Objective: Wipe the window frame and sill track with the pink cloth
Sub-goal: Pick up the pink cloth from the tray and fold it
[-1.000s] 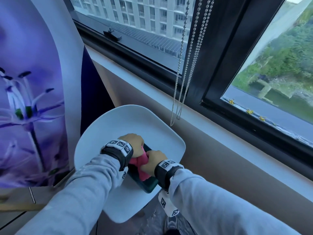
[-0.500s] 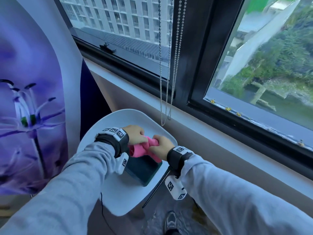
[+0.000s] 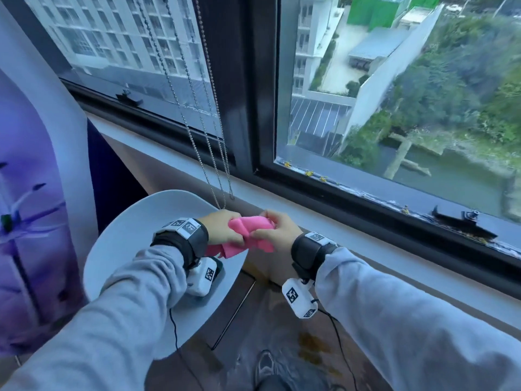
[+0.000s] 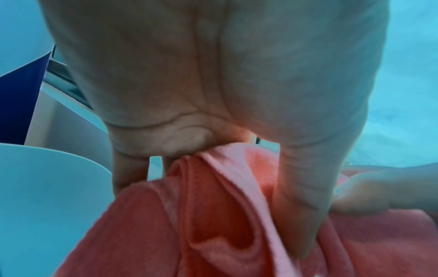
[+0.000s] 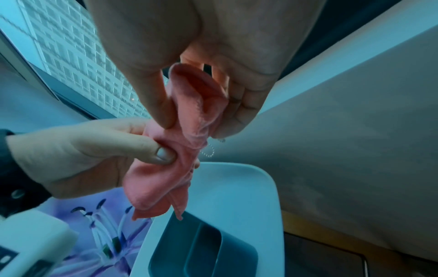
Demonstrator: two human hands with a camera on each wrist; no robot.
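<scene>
A bunched pink cloth (image 3: 249, 235) hangs between both hands, above the right edge of a white chair seat (image 3: 118, 249). My left hand (image 3: 222, 228) pinches its left part, thumb pressed into the fabric (image 5: 163, 152). My right hand (image 3: 277, 231) grips the other end, thumb and curled fingers around a fold (image 5: 199, 105). In the left wrist view the cloth (image 4: 213, 215) fills the lower frame under the palm. The dark window frame (image 3: 253, 94) and its sill track (image 3: 394, 198) run just beyond the hands, the track dirty with specks.
A teal tray (image 5: 203, 249) lies on the chair seat below the cloth. Bead chains (image 3: 208, 131) hang in front of the frame's upright. A pale sill ledge (image 3: 338, 230) runs under the window. A purple flower curtain (image 3: 33, 193) stands at left. A black latch (image 3: 462, 224) sits in the track at right.
Both hands have lifted the pink cloth out of the teal tray and carried it up and right toward the window sill. My view has swung up toward the window.
</scene>
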